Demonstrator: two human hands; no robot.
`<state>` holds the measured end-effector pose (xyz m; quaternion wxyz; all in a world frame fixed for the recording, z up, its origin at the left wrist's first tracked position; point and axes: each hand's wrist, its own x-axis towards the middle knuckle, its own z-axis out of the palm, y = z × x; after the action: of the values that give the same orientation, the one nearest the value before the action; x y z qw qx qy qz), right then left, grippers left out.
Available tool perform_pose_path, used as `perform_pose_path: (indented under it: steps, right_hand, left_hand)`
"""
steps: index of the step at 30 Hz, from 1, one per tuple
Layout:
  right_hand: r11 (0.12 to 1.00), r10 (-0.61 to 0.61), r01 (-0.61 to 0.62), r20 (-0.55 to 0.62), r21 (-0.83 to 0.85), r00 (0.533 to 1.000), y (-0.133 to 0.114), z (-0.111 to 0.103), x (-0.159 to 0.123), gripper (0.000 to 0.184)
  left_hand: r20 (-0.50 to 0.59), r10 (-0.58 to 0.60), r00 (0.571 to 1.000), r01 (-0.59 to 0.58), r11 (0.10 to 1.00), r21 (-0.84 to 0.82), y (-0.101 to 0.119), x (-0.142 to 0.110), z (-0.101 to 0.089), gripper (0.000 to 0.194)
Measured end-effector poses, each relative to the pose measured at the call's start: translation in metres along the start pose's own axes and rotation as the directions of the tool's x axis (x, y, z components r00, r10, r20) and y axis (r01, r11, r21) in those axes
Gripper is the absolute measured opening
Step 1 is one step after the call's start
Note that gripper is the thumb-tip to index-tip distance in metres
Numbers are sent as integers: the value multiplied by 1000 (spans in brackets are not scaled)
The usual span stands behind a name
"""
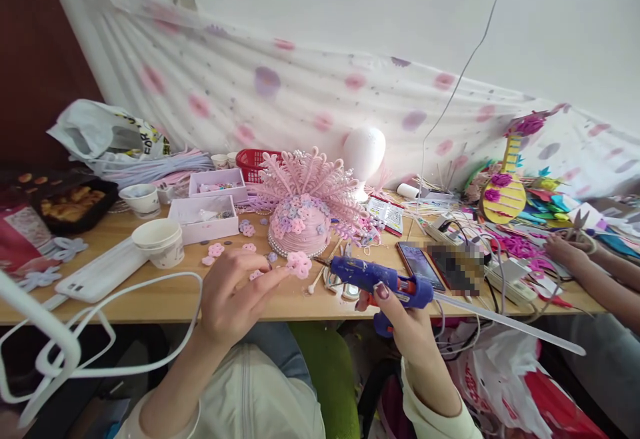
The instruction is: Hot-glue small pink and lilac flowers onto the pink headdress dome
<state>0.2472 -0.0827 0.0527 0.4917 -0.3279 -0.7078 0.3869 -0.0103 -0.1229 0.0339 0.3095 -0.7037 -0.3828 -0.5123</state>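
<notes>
Between the fingertips of my left hand (240,292) is a small pink flower (299,265), held up over the front of the table. My right hand (407,322) is wrapped round a blue glue gun (367,275), its nozzle pointing left toward the flower, a little apart from it. A long translucent glue stick (515,327) sticks out of the gun's back. Behind the flower stands a pink domed headpiece (305,225) with fuzzy plumes (310,175), pearl trim and a cluster of pink and lilac flowers. More loose flowers (216,249) lie to its left.
Paper cups (159,242), white boxes (205,220) and a white lamp arm (55,332) occupy the left. A white foam head (364,152) stands behind. Phones (420,265), power strips (510,279) and cables lie right. At far right, another person's hands (570,252) hold scissors (580,229).
</notes>
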Motion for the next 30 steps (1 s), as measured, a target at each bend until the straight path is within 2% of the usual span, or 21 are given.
perform_pose_path:
  steps: [5,9,14,18,24,30]
  right_hand:
    - [999,-24,25,15,-49,1000,-2,3,-2,44]
    - [994,-2,2,2,-105,1000,-5,4,-2,52]
    - [997,30,-33,-39,-74,999,-8,6,0,53]
    - [995,39,-41,-26,-92,999,-6,7,0,54]
    - [991,34,-47,-108,-122,994,-4,7,-1,53]
    - [995,33,-29,35,-100,999,-6,5,3,53]
  left_hand:
    - [-7,-1,1000,1,1000,3,7,5,1,24]
    - [-20,0,1000,0,1000,0,9,6,2,21]
    - [-16,-21,1000,21,1000,-5,10,5,1,20]
    - [-17,-34,999,34,999,-4,10,6,1,20]
    - [-15,-17,1000,17,1000,12,8,3,3,22]
    - [-33,-46,998,45,999,-24,7,-1,3,24]
